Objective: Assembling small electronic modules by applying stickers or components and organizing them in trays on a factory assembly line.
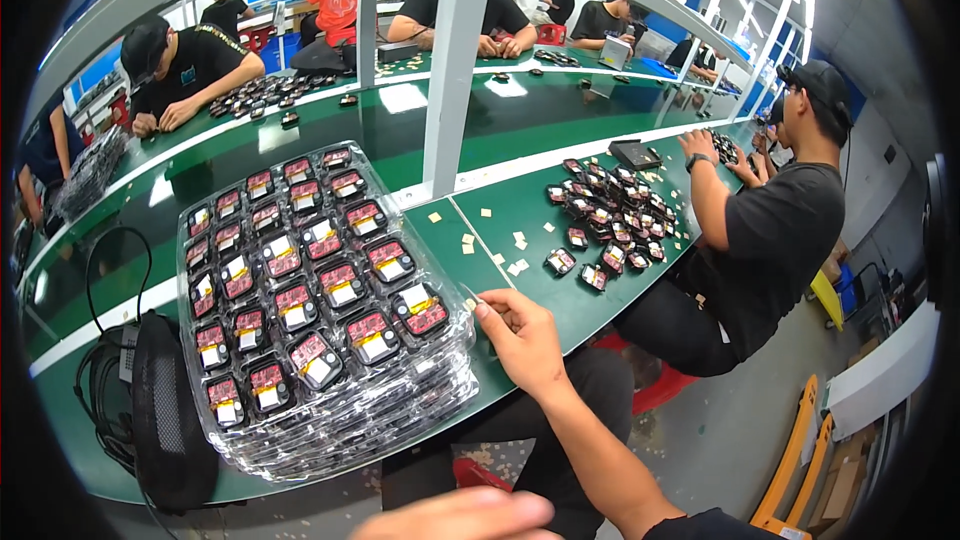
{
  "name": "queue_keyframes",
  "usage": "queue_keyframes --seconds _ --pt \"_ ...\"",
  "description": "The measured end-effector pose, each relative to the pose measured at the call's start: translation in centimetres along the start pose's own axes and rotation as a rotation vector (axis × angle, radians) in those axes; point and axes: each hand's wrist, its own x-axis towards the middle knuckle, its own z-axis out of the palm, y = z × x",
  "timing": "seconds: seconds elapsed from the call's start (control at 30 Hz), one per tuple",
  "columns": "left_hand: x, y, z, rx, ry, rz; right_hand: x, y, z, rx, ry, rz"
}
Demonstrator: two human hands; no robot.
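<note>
Reaching to the right edge of the stacked clear trays (430,395), the right hand (515,332) has its fingers curled and its thumb drawn close to the forefinger. A pale little square (470,305) shows at the tips (whether it is truly pinched, I can't tell from here). Down at the lower edge of the view, the left hand (460,517) is a blur, fingers stretched out toward the right; I can't tell if it holds anything.

The stack sits on the green bench (505,195), and its top tray carries rows of black-rimmed gadgets (323,237) with red boards and white patches. Just left of it lies a black case (172,410), a dark cable (95,400) looped beside it. Over to the right, more of the same gadgets lie in a loose heap (620,212), near scattered pale squares (468,243) and a co-worker (775,225) in a black cap.
</note>
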Motion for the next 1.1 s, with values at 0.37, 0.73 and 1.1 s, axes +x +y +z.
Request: queue_keyframes --seconds 0.37,0.73,1.1 --pt "0.6 -1.2 3.9 -0.137 0.268 0.191 0.0 0.3 0.6 0.032 0.02 -0.023" --pt "0.0 -1.2 5.5 -0.308 0.491 0.171 -0.1 1.3 0.2 0.006 0.088 -0.091" --pt "-13.0 -2.6 11.3 -0.15 0.109 -0.476 2.7 1.7 -4.8 -0.951 0.344 -0.161"
